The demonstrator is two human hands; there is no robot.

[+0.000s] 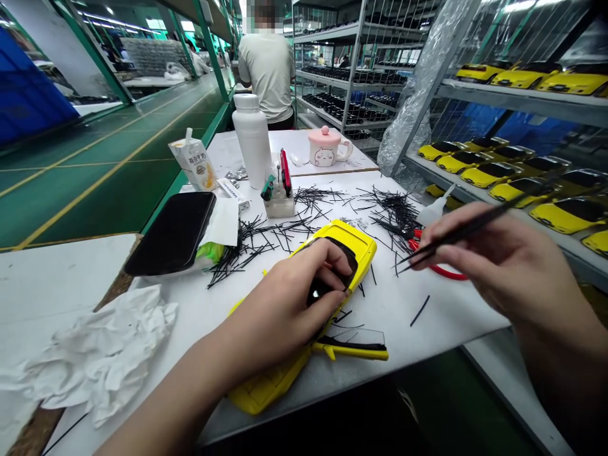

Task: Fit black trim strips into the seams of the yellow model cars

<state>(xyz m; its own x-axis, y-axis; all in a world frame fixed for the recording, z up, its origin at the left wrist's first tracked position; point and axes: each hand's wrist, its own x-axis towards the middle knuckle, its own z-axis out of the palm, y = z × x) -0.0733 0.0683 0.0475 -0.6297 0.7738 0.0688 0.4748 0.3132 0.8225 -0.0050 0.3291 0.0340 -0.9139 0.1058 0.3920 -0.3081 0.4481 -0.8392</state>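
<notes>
- Tissue (95,354), white and crumpled, lying left of the left hand, beside the forearm.
- Black smartphone (171,234), forward and left of the left hand, screen up.
- Drink pouch (192,164) with a straw, beyond the phone, further from the left hand.
- Thin black strips (232,253), loose in heaps ahead of the left hand, spreading across towards the right.
- White bottle (251,142), upright, well ahead of the left hand; beyond it, a co-worker (266,76) in a pale shirt, back turned.
- Tool holder (279,207), nearer the left hand than the bottle, with red and green-handled tools standing in it.
- Left hand (299,288), half closed, fingers curled over the cabin of the yellow model car (363,250) and thumb bent towards them, gripping it; whether a small part is pinched there cannot be told.
- Pink-lidded mug (325,151), far ahead of the left hand.
- Car door (365,353), swung out, just right of and nearer than the left hand.
- Red-handled cutters (414,239), partly hidden behind the right hand's fingertips; a white squeeze bottle (433,212) just beyond.
- Right hand (503,263), raised, closed around black tweezers (479,224), whose tips stand slightly apart, right of the car.
- Shelving rack (498,95) beyond the right hand, bearing rows of yellow cars (484,174).
</notes>
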